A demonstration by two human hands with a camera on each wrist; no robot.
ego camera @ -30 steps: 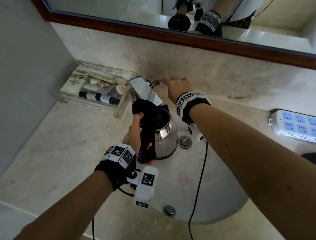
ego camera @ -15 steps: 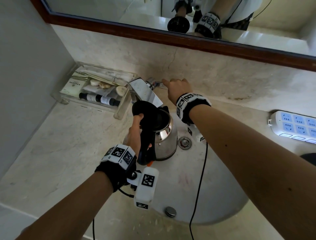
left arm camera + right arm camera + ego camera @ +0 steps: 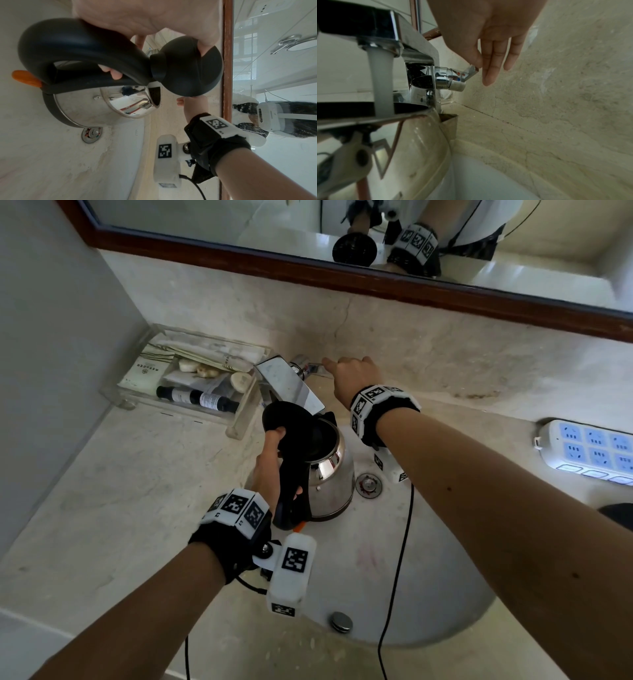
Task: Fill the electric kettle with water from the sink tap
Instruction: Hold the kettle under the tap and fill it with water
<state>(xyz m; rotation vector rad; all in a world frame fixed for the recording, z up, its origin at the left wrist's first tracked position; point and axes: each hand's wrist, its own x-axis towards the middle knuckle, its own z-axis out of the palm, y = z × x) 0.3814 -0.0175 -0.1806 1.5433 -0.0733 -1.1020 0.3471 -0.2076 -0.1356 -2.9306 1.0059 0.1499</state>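
Head view: the kettle (image 3: 325, 470) hangs in the sink basin (image 3: 445, 594) under the tap (image 3: 287, 381), left hand (image 3: 270, 467) wrapped round its handle. Nothing has really shifted over the last second; the right hand (image 3: 352, 380) is parked at the lever as before.

Left wrist: lid (image 3: 187, 66) flipped open, thumb on it.

Right wrist: water (image 3: 382, 83) is running into the kettle, fingers (image 3: 489, 65) relaxed, touching the lever (image 3: 471, 71). Filling is underway; probably shut-off next.
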